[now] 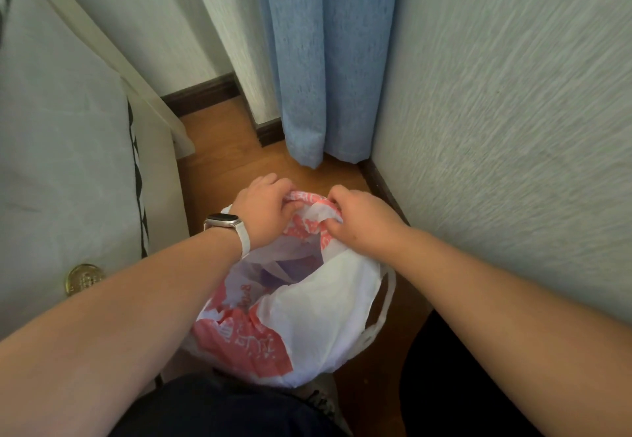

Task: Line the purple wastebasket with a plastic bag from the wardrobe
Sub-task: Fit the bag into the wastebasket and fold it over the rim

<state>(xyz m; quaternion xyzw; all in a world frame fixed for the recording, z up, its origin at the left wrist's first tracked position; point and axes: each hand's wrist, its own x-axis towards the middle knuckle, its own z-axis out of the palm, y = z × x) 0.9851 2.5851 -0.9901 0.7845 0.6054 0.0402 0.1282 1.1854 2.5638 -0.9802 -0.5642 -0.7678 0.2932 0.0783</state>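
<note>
A white plastic bag (307, 317) with red print is draped over the purple wastebasket (297, 267), which stands on the wooden floor and shows only as a purple patch through the bag's mouth. My left hand (265, 212), with a white watch on its wrist, pinches the far rim of the bag. My right hand (359, 219) grips the same far rim just to the right of it. One bag handle (384, 310) hangs loose on the right side.
A white cushioned piece of furniture (68, 163) with a round gold knob (83, 278) stands close on the left. A textured wall (513, 129) rises on the right. A blue curtain (325, 60) hangs in the corner ahead, above a narrow strip of wooden floor (222, 149).
</note>
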